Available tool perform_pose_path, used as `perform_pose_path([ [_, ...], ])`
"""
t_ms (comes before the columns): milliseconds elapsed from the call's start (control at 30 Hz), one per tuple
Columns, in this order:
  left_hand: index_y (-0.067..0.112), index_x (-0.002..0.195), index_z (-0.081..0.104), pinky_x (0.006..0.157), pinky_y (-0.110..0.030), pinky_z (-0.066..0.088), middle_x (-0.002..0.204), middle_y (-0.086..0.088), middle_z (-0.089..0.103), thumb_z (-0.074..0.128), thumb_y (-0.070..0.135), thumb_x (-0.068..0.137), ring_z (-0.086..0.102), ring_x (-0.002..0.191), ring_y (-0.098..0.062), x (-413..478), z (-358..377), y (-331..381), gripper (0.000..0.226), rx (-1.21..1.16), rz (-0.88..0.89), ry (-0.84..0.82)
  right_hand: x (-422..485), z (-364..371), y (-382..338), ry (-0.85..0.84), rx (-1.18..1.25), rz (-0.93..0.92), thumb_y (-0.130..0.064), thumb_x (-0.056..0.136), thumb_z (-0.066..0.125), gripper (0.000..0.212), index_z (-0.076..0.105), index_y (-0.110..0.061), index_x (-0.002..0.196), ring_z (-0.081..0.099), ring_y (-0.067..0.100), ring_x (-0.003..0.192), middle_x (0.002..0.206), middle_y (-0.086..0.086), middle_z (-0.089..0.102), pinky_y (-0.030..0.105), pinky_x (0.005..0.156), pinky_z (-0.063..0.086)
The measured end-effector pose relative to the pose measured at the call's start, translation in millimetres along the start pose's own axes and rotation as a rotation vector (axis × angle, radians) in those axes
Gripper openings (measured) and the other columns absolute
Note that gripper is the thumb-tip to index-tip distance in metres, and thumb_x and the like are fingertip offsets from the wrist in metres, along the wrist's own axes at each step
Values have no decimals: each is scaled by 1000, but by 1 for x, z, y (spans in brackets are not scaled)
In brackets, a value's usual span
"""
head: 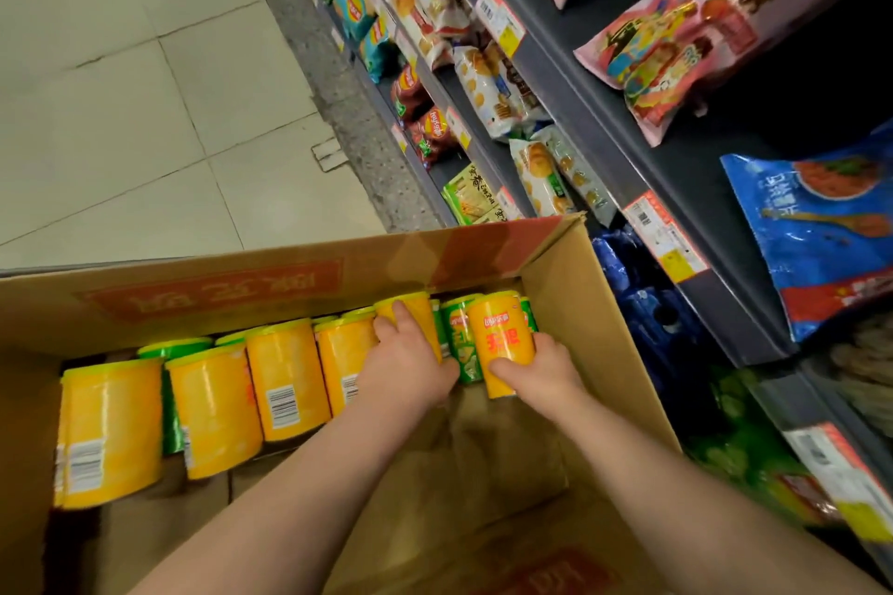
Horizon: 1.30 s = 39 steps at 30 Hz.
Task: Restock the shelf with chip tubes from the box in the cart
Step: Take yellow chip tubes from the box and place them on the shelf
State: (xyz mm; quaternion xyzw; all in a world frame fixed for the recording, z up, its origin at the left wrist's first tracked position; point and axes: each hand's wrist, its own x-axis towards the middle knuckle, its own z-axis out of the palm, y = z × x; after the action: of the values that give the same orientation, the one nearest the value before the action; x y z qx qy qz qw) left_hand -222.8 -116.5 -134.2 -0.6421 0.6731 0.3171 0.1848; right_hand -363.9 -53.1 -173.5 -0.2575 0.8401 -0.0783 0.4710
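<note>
An open cardboard box [623,353] fills the lower part of the head view. Inside lie several yellow chip tubes [285,377] and a few green ones [461,348]. My right hand [541,367] grips a yellow tube with red lettering [502,338] near the box's far right corner. My left hand [410,360] curls its fingers over another yellow tube [413,312] just left of it. The dark grey shelf [642,150] runs along the right side.
Shelves on the right hold many snack bags: pink [686,19], blue [821,227] and white ones [493,87], with price tags [667,237] on the shelf edges. Pale tiled floor [135,87] lies to the left. The box's far flap [232,290] stands up.
</note>
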Motion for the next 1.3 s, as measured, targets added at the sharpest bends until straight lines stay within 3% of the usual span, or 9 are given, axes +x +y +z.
perform_pose_path([
  [233,2,149,-12,96,-37,44,147,-16,24,62,51,83,47,126,-31,11,7,8,111,18,-45,94,-20,1,26,-21,85,-34,-38,76,71,60,49,-16,126,56,26,105,120,8,53,33,88,46],
  [400,6,150,-11,103,-42,37,147,-20,31,63,54,82,44,128,-36,25,24,15,111,-133,-156,19,-31,-3,38,-45,144,-37,-49,60,66,73,49,-21,126,58,24,99,116,4,55,38,87,50],
  [500,6,150,0,101,-43,38,142,-21,41,65,47,84,46,125,-39,29,38,16,102,-315,-187,7,-32,-8,48,-44,172,-25,-45,69,69,61,49,-21,121,59,23,96,112,4,57,35,83,49],
  [567,7,145,18,98,-44,42,136,-19,48,68,42,83,49,120,-39,29,45,16,87,-428,-187,16,-33,-11,55,-49,193,-19,-38,77,69,51,47,-20,120,59,23,95,110,4,58,32,80,48],
  [667,8,135,32,97,-46,45,132,-19,50,71,40,79,50,117,-39,24,51,16,75,-468,-187,35,-35,-15,62,-49,204,-29,-37,79,69,51,45,-20,121,58,21,93,110,3,57,31,75,46],
  [900,8,131,43,93,-45,50,127,-15,55,74,38,77,57,109,-32,-17,56,18,69,-606,-179,16,-49,-27,63,-71,210,-85,-40,79,70,61,40,-22,129,57,21,102,117,3,55,34,84,48],
  [1033,11,129,44,85,-36,51,118,-9,57,73,33,79,57,96,-24,-50,53,14,62,-700,-155,37,-61,-35,62,-70,231,-109,-38,78,70,65,38,-21,132,56,22,105,121,4,54,37,88,48],
  [1167,16,122,47,82,-36,52,112,-7,59,73,32,78,60,96,-23,-86,47,11,54,-785,-120,50,-78,-42,65,-88,288,-134,-38,79,70,66,38,-19,133,56,24,106,122,7,53,38,88,48],
  [1300,19,109,51,84,-43,55,103,-3,64,71,46,57,63,91,-21,-124,39,11,62,-848,-94,74,-101,-48,71,-70,313,-167,-36,78,70,59,43,-16,126,57,25,103,118,8,55,36,87,48],
])
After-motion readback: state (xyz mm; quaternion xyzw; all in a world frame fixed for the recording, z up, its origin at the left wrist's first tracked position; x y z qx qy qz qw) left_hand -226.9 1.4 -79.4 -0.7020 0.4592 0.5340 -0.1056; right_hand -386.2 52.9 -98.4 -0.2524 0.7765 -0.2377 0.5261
